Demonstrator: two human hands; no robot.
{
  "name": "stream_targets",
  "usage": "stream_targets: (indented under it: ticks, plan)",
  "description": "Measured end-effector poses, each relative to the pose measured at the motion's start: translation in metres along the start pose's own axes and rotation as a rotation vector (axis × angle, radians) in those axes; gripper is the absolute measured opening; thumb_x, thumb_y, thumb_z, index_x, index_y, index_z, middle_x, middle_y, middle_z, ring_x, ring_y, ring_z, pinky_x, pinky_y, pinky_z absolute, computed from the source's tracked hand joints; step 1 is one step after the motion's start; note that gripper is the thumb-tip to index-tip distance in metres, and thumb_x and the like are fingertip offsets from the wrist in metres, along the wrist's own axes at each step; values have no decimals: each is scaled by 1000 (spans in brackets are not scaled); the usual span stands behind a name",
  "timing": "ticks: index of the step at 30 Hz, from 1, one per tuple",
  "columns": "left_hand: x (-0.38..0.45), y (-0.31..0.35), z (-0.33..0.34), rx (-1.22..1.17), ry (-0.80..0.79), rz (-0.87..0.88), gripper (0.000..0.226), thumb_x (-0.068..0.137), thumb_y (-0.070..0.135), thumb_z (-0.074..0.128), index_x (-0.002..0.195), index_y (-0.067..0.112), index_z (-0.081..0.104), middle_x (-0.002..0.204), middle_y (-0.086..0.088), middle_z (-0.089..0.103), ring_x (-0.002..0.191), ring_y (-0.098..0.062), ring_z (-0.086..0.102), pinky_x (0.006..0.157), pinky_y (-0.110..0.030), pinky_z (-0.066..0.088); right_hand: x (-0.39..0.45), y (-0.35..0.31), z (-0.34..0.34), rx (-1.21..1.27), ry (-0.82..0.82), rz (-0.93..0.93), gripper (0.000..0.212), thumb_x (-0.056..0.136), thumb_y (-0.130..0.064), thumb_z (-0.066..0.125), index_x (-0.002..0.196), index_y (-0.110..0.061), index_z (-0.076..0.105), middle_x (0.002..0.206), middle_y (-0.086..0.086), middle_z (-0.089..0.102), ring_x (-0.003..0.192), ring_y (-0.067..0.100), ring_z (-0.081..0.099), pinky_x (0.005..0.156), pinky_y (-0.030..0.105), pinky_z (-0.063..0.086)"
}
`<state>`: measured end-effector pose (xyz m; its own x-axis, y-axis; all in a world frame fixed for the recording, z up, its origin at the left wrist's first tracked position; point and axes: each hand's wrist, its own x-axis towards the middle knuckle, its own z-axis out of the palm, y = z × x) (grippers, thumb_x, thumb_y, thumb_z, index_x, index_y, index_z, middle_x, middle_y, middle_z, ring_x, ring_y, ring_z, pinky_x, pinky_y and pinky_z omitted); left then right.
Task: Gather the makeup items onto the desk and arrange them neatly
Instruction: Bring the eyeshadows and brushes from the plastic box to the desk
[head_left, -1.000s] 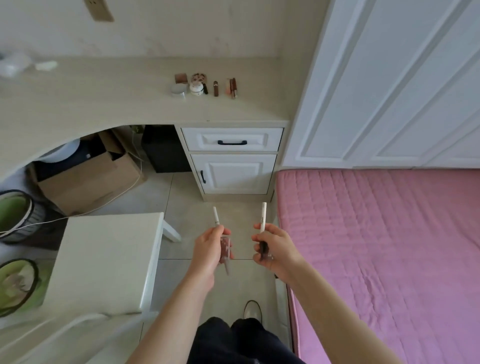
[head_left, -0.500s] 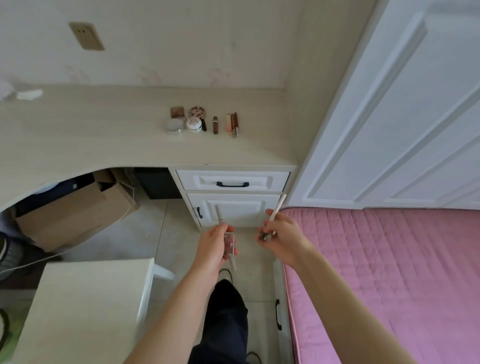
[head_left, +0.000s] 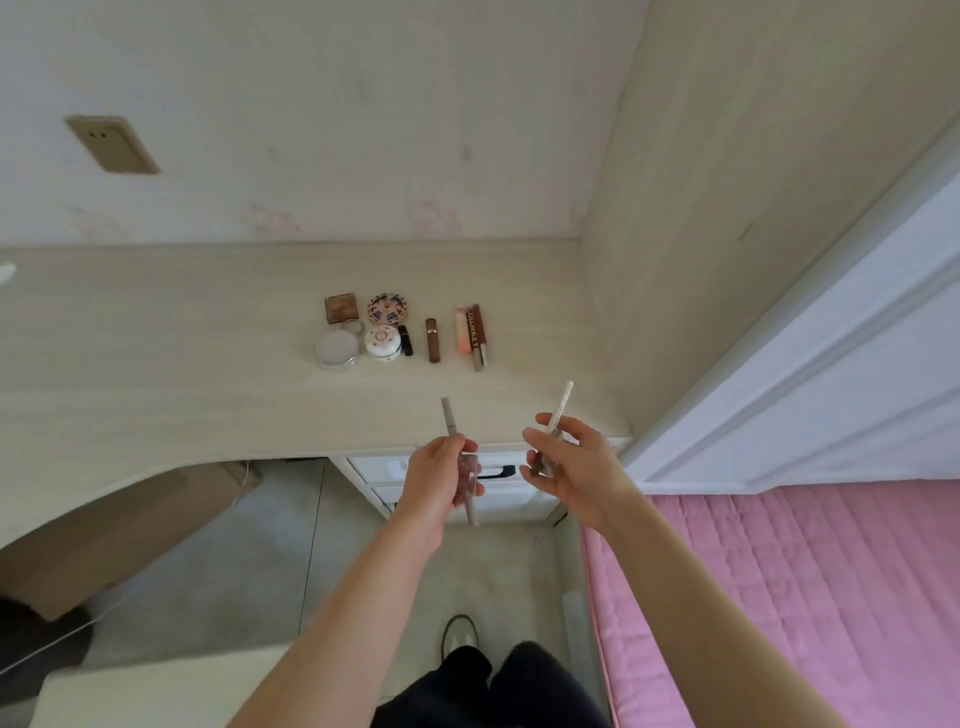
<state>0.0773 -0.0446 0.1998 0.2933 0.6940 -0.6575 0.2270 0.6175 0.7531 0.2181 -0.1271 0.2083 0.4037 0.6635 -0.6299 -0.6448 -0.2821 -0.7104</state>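
My left hand (head_left: 441, 480) grips a thin grey makeup pencil (head_left: 450, 421) together with a small clear tube of pinkish product. My right hand (head_left: 569, 465) holds a white makeup pen (head_left: 560, 410) and a small dark item under the fingers. Both hands hover at the front edge of the pale wooden desk (head_left: 182, 395). On the desk lies a row of makeup: a square palette (head_left: 341, 306), a patterned round compact (head_left: 387, 309), a clear round jar (head_left: 336, 350), a white round pot (head_left: 383, 343), a brown lipstick (head_left: 432, 340) and a pair of tubes (head_left: 471, 335).
White drawers (head_left: 498, 473) with a black handle sit under the desk below my hands. A pink quilted bed (head_left: 779, 597) fills the right. A white wardrobe door (head_left: 831, 338) stands right of the desk. A cardboard box (head_left: 104, 535) sits under the desk at left, a white stool (head_left: 156, 691) at bottom left.
I have stepped closer to the desk; both hands with their items have risen from over the floor to the desk's front edge. The grips are unchanged.
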Motion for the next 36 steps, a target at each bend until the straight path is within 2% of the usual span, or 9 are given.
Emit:
stream_targets:
  ticks: [9, 13, 15, 21, 26, 29, 31, 33, 36]
  plan:
    - [77, 39, 44, -18, -40, -93, 18, 93, 16, 45, 92, 6, 60, 53, -1, 56, 42, -16, 54, 66, -34, 45, 68, -40, -5, -175, 122, 20, 24, 77, -8, 78, 95, -7, 63, 66, 7, 54, 53, 20, 56, 57, 29, 54]
    - [99, 53, 64, 8, -87, -156, 10, 92, 13, 51, 90, 8, 59, 64, -4, 58, 61, -21, 60, 55, -27, 41, 98, -56, -12, -253, 155, 15, 16, 78, -5, 75, 91, -8, 65, 66, 5, 56, 52, 17, 53, 53, 27, 52]
    - [111, 60, 73, -9, -115, -164, 6, 89, 6, 53, 93, 7, 57, 70, -7, 57, 66, -23, 62, 56, -27, 40, 118, -64, -16, -284, 193, 5, 15, 80, 0, 68, 93, -7, 65, 66, 6, 54, 48, 16, 49, 50, 25, 49]
    - [146, 66, 94, -52, -190, -112, 31, 87, -3, 58, 115, 9, 51, 86, -11, 59, 69, -22, 63, 64, -29, 43, 155, -76, -24, -302, 166, 64, 19, 87, 2, 52, 101, -5, 64, 68, 6, 49, 53, 16, 45, 55, 26, 48]
    - [172, 66, 110, 29, -132, -92, 34, 85, 0, 65, 117, 0, 52, 91, -12, 65, 67, -19, 66, 54, -22, 47, 178, -78, -32, -346, 209, 94, 19, 88, 2, 54, 102, -8, 63, 75, 8, 57, 61, 18, 56, 66, 32, 58]
    - [191, 67, 119, 86, -85, -73, 30, 86, 5, 67, 113, -1, 56, 99, -17, 69, 71, -21, 67, 56, -24, 48, 193, -78, -32, -422, 230, 117, 17, 88, -2, 56, 102, -10, 61, 83, 9, 61, 64, 19, 60, 67, 35, 60]
    - [202, 68, 124, 156, -51, -43, 30, 86, 5, 66, 113, 1, 53, 101, -18, 68, 73, -23, 67, 55, -24, 47, 204, -78, -30, -474, 236, 123, 10, 89, -4, 57, 94, -13, 60, 86, 10, 61, 66, 20, 61, 67, 36, 60]
    - [212, 70, 128, 221, -28, -16, 30, 86, 2, 64, 113, 4, 51, 97, -15, 67, 74, -24, 65, 57, -26, 50, 216, -77, -27, -534, 254, 110, 14, 89, -3, 57, 82, -15, 58, 85, 12, 60, 66, 21, 59, 63, 35, 58]
    - [225, 72, 134, 291, -24, -15, 26, 88, 0, 60, 112, 3, 51, 93, -13, 63, 73, -26, 64, 60, -28, 52, 232, -77, -23, -633, 287, 96, 12, 87, -3, 57, 80, -13, 60, 86, 15, 62, 66, 24, 59, 59, 36, 59]
